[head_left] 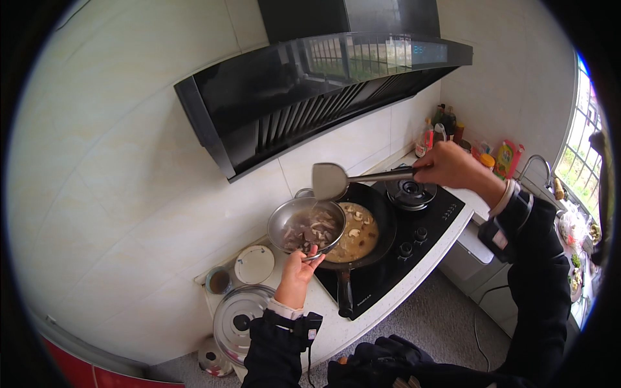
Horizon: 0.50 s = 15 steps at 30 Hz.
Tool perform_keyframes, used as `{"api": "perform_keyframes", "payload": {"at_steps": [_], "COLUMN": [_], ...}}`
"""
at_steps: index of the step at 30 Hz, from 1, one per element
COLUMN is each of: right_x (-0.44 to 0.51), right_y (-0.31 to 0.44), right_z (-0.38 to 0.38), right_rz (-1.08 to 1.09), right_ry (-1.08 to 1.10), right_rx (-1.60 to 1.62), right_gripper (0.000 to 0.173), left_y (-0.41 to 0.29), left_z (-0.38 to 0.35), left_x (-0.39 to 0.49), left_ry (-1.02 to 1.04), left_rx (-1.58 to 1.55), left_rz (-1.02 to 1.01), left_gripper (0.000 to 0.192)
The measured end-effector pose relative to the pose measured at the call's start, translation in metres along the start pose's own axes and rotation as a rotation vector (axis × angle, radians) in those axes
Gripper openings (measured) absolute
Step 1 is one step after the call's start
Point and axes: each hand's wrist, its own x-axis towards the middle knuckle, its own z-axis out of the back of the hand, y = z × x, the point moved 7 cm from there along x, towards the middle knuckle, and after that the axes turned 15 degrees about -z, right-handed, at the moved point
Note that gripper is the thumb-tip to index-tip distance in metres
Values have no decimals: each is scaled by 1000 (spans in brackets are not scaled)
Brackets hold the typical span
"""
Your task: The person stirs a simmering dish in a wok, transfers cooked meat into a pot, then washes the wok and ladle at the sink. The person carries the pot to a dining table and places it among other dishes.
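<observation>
My left hand (297,272) grips the near handle of a stainless steel pan (281,220). Cooked meat pieces with mushroom slices (310,232) lie in brown liquid inside it. That pan overlaps the left side of a dark wok (388,228) on the cooktop. In the wok, mushroom slices float in a light brown broth (356,237). Above the wok, my right hand (449,165) is closed around the dark handle of a metal spatula (332,181). The spatula's broad blade hangs over the far rim of the steel pan, and no food shows on it.
A black range hood (310,82) overhangs the cooktop (383,276). The wok handle (345,293) points toward me. Left stand a white plate (254,264), a cup of brown liquid (219,281) and a steel lid (228,320). Bottles (424,140) crowd the back right corner, near a faucet (536,162).
</observation>
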Motion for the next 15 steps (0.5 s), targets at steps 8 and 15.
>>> {"api": "perform_keyframes", "payload": {"at_steps": [8, 15], "right_x": [63, 90], "right_y": [-35, -47], "right_z": [-57, -102], "right_rz": [-202, -178], "right_ry": [166, 168], "right_rx": [-291, -317], "right_gripper": [20, 16], "left_y": [-33, -53], "left_z": [16, 29], "left_x": [-20, -35], "left_ry": [-42, -54], "left_rx": [0, 28], "left_rz": [-67, -143], "left_gripper": [45, 41]}}
